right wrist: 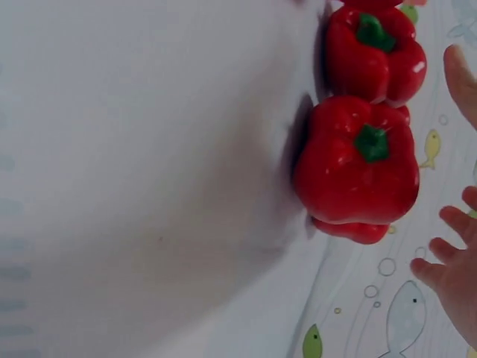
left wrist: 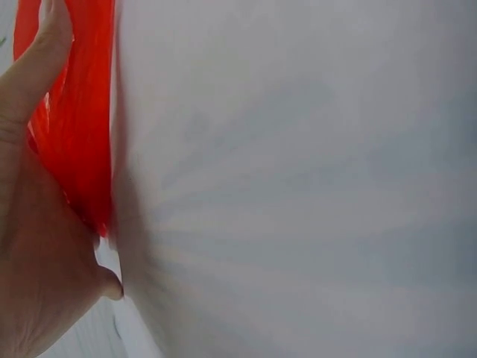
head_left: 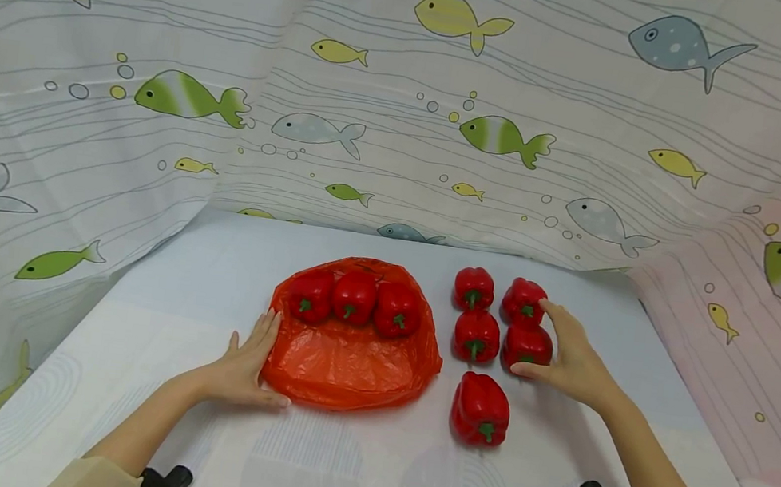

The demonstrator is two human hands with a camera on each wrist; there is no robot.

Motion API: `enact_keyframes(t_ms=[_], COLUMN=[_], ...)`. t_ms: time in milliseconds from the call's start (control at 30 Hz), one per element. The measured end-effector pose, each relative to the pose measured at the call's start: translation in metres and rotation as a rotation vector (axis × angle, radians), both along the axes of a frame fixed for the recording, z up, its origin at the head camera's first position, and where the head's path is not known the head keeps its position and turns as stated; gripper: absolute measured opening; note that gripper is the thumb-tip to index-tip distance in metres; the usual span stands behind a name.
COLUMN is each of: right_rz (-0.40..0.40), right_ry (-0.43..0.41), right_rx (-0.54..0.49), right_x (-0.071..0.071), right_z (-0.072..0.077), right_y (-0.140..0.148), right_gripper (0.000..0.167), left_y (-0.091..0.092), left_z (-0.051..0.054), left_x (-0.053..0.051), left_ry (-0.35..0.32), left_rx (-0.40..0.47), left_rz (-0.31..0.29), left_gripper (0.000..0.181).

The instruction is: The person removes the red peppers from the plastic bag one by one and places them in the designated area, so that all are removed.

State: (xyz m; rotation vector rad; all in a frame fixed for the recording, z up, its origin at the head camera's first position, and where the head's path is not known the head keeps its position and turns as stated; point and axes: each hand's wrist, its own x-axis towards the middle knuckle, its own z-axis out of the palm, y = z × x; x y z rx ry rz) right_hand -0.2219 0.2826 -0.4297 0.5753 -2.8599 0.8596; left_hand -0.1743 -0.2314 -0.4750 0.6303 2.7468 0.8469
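Three red bell peppers point(head_left: 354, 297) with green stems lie in a row at the back of an orange-red plastic bag point(head_left: 348, 363), which is spread wide. Along the bag's left rim rests my left hand point(head_left: 242, 367), fingers straight and thumb stretched by the near edge. The left wrist view shows that hand point(left wrist: 45, 246) against the bag's side point(left wrist: 86, 134). My right hand point(head_left: 575, 361) is spread beside two right-hand bell peppers, the rear one point(head_left: 524, 300) and the nearer one point(head_left: 526, 347). In the right wrist view its fingers are extended and apart near a bell pepper point(right wrist: 358, 160).
Left of that pair stand two more bell peppers, one behind point(head_left: 474, 287) and one in front point(head_left: 476, 336). A larger bell pepper point(head_left: 481, 410) lies nearer the front. The white table point(head_left: 214, 272) meets a fish-print curtain point(head_left: 397, 59) at the back and sides.
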Motion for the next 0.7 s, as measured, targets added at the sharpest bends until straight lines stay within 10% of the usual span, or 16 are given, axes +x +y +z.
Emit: enact_keyframes(t_ms=[700], right_rz=[0.151], right_ry=[0.221], right_rx=[0.042], right_x=[0.027], right_z=[0.047], right_y=[-0.06], right_gripper=[0.117], left_y=[0.0], left_z=[-0.002], left_x=[0.0], left_ry=[-0.014], left_rx=[-0.006], left_rz=[0.008], left_gripper=[0.132])
